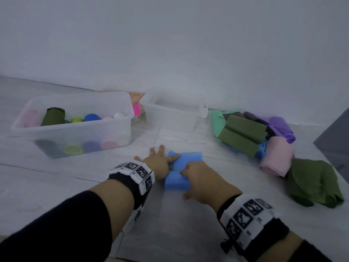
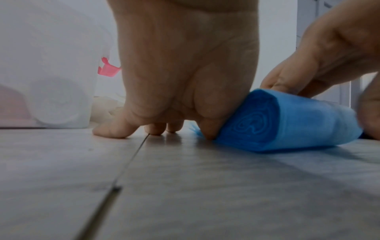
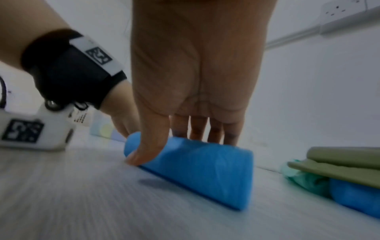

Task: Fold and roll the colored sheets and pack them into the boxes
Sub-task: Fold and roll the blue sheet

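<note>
Down on the pale wood-grain floor [image 1: 56,186] lies a blue sheet roll [image 1: 182,172], wound tight enough that the left wrist view shows the spiral of layers at its end [image 2: 246,126]. The right hand [image 1: 204,181] is draped over the top of it, fingers reaching down the far side and the thumb [image 3: 148,146] hooked against the near side, so it holds the roll from above. The left hand [image 1: 157,163] is spread wide, most of its fingers [image 2: 111,129] planted flat on the floor beside the roll, while one finger and the thumb touch the roll's left end. Both wrists wear black bands with white marker tiles [image 1: 137,174]. To the left stands a clear plastic box [image 1: 120,133] already holding finished rolls: an olive one [image 1: 53,116] upright, with yellow-green, blue, pink and white ones beside it. Behind and to its right is a second clear box [image 1: 170,118], and I cannot tell what it holds. Between the two boxes a bright pink roll [image 1: 136,109] peeks out. Off to the right sits a loose heap of sheets: folded olive [image 1: 243,135] on top, green [image 1: 217,120], purple [image 1: 281,127], a pink bundle [image 1: 275,157], and a crumpled olive sheet [image 1: 315,182] nearest me.
</note>
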Demonstrator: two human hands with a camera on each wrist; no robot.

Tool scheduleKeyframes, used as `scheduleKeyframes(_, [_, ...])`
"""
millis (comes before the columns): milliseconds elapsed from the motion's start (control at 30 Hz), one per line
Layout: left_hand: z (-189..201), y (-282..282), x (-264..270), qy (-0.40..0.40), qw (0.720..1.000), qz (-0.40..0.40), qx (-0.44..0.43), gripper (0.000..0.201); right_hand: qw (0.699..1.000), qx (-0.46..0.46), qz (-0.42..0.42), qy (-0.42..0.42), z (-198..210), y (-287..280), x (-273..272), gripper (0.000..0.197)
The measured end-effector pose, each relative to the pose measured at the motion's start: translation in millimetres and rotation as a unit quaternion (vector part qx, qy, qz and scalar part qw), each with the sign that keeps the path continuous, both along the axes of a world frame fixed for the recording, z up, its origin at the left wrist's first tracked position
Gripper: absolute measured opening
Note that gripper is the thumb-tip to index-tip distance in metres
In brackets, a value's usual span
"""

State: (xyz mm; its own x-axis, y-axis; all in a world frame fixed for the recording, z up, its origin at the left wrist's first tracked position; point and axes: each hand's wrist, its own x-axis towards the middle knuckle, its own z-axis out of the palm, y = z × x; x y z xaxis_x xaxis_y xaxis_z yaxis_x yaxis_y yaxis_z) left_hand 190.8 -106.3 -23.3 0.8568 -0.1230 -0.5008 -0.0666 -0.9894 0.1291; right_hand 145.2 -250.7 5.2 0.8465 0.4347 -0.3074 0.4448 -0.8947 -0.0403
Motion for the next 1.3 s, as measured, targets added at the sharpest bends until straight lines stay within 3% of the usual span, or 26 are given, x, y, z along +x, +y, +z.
scheduleKeyframes(167, [3,-2,-2,0.007,1.000,-0.006,0.020,0.051,0.985,0.147,-0.069,0.065,3,-17,2,0.046])
scheduleKeyframes(300, [10,-4,-4,0.019,0.999,-0.017,0.027,0.055,0.968,0.195,-0.100,0.122,3,-19,4,0.040])
scheduleKeyframes(467, [14,-1,-6,0.023,0.999,-0.029,0.030,0.057,0.981,0.121,-0.084,0.127,2,-11,12,0.036])
scheduleKeyframes(567, [15,-1,-5,0.024,0.999,-0.031,0.025,0.058,0.991,0.076,-0.073,0.078,-1,-6,14,0.033])
scheduleKeyframes(733, [9,1,0,0.018,0.999,-0.027,0.012,0.054,0.978,0.173,-0.114,-0.038,-9,-4,7,0.013])
scheduleKeyframes(800, [6,3,1,0.017,1.000,-0.023,0.002,0.053,0.984,0.149,-0.084,-0.051,-10,-2,-1,0.019])
scheduleKeyframes(900, [4,3,4,0.011,1.000,-0.026,-0.001,0.053,0.997,0.054,-0.047,-0.043,-9,-1,-12,0.047])
scheduleKeyframes(967, [4,2,5,0.015,0.999,-0.035,0.011,0.054,0.998,-0.001,-0.026,-0.063,-9,0,-17,0.044])
scheduleKeyframes(1033, [7,7,5,-0.002,0.999,-0.051,0.007,0.056,0.996,0.020,-0.025,-0.081,-9,-2,-16,0.034])
scheduleKeyframes(1133, [17,24,4,-0.061,0.996,-0.003,-0.064,0.052,0.993,0.083,-0.065,-0.050,-6,-12,-7,0.037])
scheduleKeyframes(1200, [25,29,-7,-0.096,0.993,0.022,-0.058,0.041,0.989,0.105,-0.105,-0.021,-4,-17,1,0.036])
scheduleKeyframes(1300, [22,23,-24,-0.048,0.995,0.049,-0.070,0.028,0.987,0.092,-0.128,0.008,-10,-19,15,0.034])
